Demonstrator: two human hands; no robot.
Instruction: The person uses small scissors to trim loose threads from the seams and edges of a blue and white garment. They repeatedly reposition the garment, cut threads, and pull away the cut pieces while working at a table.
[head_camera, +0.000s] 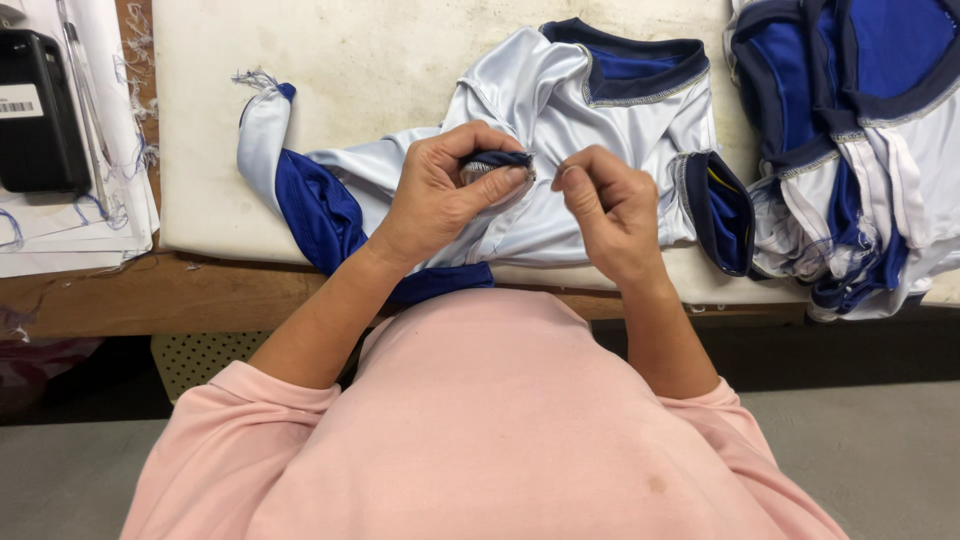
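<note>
A silver-white sports shirt (560, 130) with navy trim and royal-blue side panels is lying spread on a cream pad (350, 70) that is covering the tabletop (180, 295), and everything else is best placed against that shirt. The left hand (440, 195) is resting on the shirt's middle, its thumb and forefinger pinching a small fold of navy-edged hem (497, 160) with pale stitching showing along it, so that grip is clenched on the hem. The right hand (610, 210) is sitting just beside the left, over the same part of the shirt, its fingertips (572, 172) curled together close to the pinched fold; whether they are holding a thread or anything else is too small to tell, though the fingers are drawn in tight rather than spread. The shirt's navy collar (640, 65) is lying at the far edge from the person, one sleeve (265, 125) is stretching out to the left with loose threads at its cuff, and the other sleeve's navy cuff (720, 210) is standing open to the right. Right of the shirt, and near its cuff, a heap of similar blue and white garments (850, 140) is piling up on the pad. Well to the left of the shirt, a black device (40, 110) is lying on sheets of paper (70, 225). The person's pink top (490, 430) is filling the near side, below the shirt.
</note>
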